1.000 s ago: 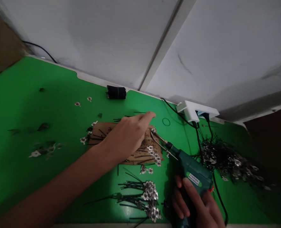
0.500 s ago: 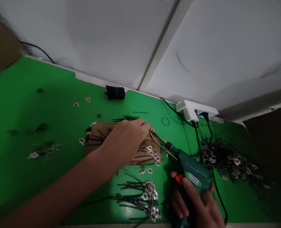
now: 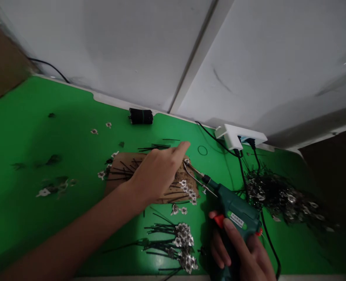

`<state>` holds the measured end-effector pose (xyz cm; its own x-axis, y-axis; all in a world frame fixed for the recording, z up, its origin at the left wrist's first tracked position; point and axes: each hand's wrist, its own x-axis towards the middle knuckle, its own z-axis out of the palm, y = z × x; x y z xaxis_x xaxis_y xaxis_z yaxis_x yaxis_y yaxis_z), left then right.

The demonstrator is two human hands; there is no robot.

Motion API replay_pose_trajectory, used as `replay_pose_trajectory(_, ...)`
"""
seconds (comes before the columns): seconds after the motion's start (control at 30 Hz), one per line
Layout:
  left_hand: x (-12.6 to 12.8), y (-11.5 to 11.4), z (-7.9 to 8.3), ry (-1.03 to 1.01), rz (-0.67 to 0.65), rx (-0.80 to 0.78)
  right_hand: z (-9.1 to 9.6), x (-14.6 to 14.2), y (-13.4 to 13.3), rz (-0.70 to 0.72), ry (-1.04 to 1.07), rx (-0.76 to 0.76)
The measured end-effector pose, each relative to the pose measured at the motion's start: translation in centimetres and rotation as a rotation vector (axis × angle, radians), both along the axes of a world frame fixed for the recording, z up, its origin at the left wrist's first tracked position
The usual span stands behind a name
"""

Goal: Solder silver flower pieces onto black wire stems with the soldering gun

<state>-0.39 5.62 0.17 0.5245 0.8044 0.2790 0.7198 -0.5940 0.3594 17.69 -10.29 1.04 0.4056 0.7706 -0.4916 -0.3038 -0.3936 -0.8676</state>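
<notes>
My right hand (image 3: pixel 243 249) is wrapped round the handle of a green soldering gun (image 3: pixel 239 207), a finger at its red trigger (image 3: pixel 219 220). The gun's tip meets a small silvery metal piece (image 3: pixel 186 160) at the upper right corner of a brown cardboard piece (image 3: pixel 123 158). Over the cardboard rests my left hand (image 3: pixel 158 171), closed, its index finger raised and pointing up to the right. Its other fingertips are hidden, so what they hold does not show. Beside that hand, metal pieces with black wires (image 3: pixel 187 189) lie in a row on the cardboard.
Wired pieces (image 3: pixel 183 238) are piled at the near edge of the green table (image 3: pixel 82 144); a larger tangled heap (image 3: pixel 281 195) lies right. A white power strip (image 3: pixel 240 134) with plugs stands by the wall. A black wire bundle (image 3: pixel 141 116) and loose metal pieces (image 3: pixel 94 131) lie farther back.
My left index finger has lifted and straightened away from the metal piece at the tip. The soldering gun stays almost where it was, and the view has shifted slightly.
</notes>
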Motion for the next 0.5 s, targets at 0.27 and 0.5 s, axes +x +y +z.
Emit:
replay_pose_trajectory(0.27, 0.8, -0.3, 0.9, 0.114, 0.027, -0.006, -0.4, 0.4, 0.0, 0.04, -0.021, -0.006)
replay_pose_trajectory(0.5, 1.1, -0.2, 1.2, 0.115, 0.046, -0.053, -1.0, 0.8, -0.2, 0.029, -0.025, 0.011)
